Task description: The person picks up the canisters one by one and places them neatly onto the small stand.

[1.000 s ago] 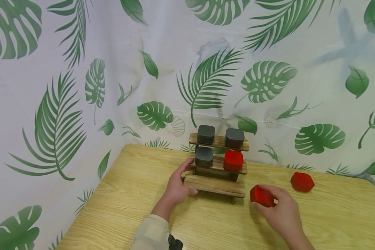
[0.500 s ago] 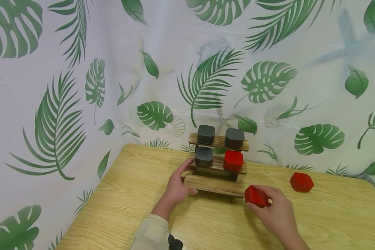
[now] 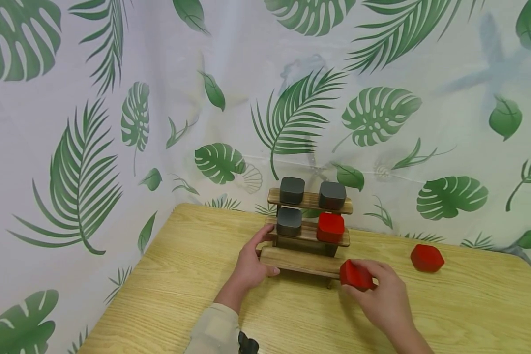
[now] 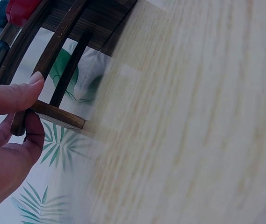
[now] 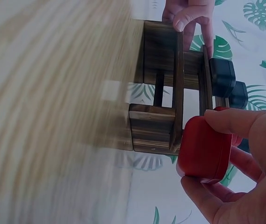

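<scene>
A three-tier wooden display stand (image 3: 301, 260) stands on the table. My left hand (image 3: 250, 268) grips the left end of its lowest shelf; in the left wrist view the thumb lies on one face of the board (image 4: 60, 44) and the fingers curl round the end. With thumb and fingertips, my right hand (image 3: 382, 295) holds a rounded red block (image 3: 355, 275) at the right end of that shelf. In the right wrist view the held red block (image 5: 204, 149) is tilted close to the shelf end; whether they touch I cannot tell.
Two dark grey blocks, one on the left (image 3: 292, 190) and one on the right (image 3: 332, 195), sit on the top shelf. The middle shelf bears a grey block (image 3: 289, 221) and a red block (image 3: 330, 227). Another red block (image 3: 427, 258) lies on the table (image 3: 478, 300) at right. A leaf-patterned curtain hangs behind.
My right hand has moved left with the red block, from beside the stand to the right end of the lowest shelf. The left hand and the stand have stayed put.
</scene>
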A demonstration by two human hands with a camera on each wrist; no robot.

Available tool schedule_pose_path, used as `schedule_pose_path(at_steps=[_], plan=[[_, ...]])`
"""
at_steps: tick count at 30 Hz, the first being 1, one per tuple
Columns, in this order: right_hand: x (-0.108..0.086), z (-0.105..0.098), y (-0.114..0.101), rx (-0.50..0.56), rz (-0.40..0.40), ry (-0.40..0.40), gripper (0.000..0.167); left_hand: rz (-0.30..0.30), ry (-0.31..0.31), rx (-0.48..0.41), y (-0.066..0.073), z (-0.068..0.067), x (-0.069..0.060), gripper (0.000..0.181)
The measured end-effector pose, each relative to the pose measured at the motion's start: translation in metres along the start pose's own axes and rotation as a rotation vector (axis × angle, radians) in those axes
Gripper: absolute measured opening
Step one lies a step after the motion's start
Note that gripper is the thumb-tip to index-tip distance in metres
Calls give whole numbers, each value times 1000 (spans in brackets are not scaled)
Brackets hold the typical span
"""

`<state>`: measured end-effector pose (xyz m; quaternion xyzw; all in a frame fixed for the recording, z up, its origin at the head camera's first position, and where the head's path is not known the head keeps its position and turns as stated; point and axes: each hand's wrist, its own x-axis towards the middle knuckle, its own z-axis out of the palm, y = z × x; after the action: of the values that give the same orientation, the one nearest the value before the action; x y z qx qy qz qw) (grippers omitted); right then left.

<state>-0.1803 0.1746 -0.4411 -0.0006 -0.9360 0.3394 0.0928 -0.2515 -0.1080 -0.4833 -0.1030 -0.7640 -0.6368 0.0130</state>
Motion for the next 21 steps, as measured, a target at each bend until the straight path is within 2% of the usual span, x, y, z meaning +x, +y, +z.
schedule_pose_path(at_steps=[9, 21], plan=[[1, 6, -4, 14, -20, 20, 57, 8, -3, 5, -1, 0, 0, 110], [5, 13, -18, 50, 14, 3, 58, 12, 6, 15, -1, 0, -1, 109]])
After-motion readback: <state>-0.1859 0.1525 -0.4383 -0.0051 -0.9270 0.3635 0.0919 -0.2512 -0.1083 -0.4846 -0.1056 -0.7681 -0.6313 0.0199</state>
